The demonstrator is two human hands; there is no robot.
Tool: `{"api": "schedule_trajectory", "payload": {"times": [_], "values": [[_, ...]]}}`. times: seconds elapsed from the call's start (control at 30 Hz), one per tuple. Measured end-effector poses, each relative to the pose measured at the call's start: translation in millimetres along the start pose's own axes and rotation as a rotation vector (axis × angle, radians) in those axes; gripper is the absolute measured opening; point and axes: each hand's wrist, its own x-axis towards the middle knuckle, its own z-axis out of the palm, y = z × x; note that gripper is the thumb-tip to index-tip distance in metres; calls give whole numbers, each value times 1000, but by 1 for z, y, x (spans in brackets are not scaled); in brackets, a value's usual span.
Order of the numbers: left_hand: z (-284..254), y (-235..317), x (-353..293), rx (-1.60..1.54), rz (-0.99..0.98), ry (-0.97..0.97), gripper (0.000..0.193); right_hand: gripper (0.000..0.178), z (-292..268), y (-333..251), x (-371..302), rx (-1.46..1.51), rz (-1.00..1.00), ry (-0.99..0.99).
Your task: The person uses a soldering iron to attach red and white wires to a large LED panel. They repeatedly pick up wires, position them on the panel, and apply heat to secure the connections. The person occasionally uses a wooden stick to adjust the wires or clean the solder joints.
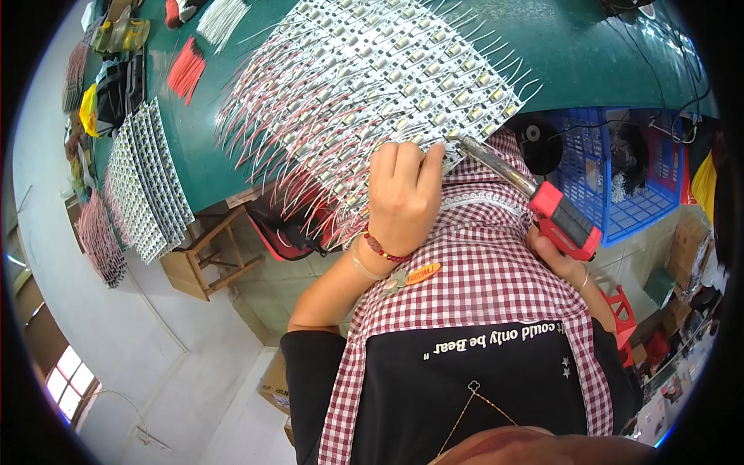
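At the far left, a stack of white circuit strips (pixel 147 182) lies on the green table (pixel 209 167), with a bundle of red wires (pixel 186 70) above it and a bundle of white wires (pixel 221 19) near the top edge. Below the table's rim stands a wooden stool (pixel 205 260) on the pale floor. Toward the middle, a large sheet of white circuit boards (pixel 372 70) with many red and white leads spreads across the table and hangs over its near edge. The left hand (pixel 403 198) rests on that near edge, its fingers curled down and pressing on the lowest boards, a red bead bracelet (pixel 384 249) at the wrist. Just right of those fingers, the metal tip of a soldering iron (pixel 504 170) meets the sheet's corner. The iron's red handle (pixel 566 221) is gripped by the right hand (pixel 562 260), fingers closed around it from below, mostly hidden behind the handle. Beneath both hands lies a red-and-white checked apron (pixel 480 271) over a black shirt. Farther right, a blue plastic crate (pixel 612 170) sits below the table, beside a black round object (pixel 539 143).
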Motion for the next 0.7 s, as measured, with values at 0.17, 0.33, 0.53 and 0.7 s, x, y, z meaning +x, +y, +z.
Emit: {"api": "schedule_trajectory", "payload": {"times": [0.17,0.33,0.53,0.7], "values": [[0,-3,0,25,10,2,27,15,3,0,0,91,19,16],[-1,-2,0,29,7,-1,27,14,3,0,-1,89,25,10],[-1,-2,1,38,15,9,26,13,7,-10,6,5,-24,32],[-1,-1,2,35,17,9,26,10,5,9,-6,94,-34,15]]}}
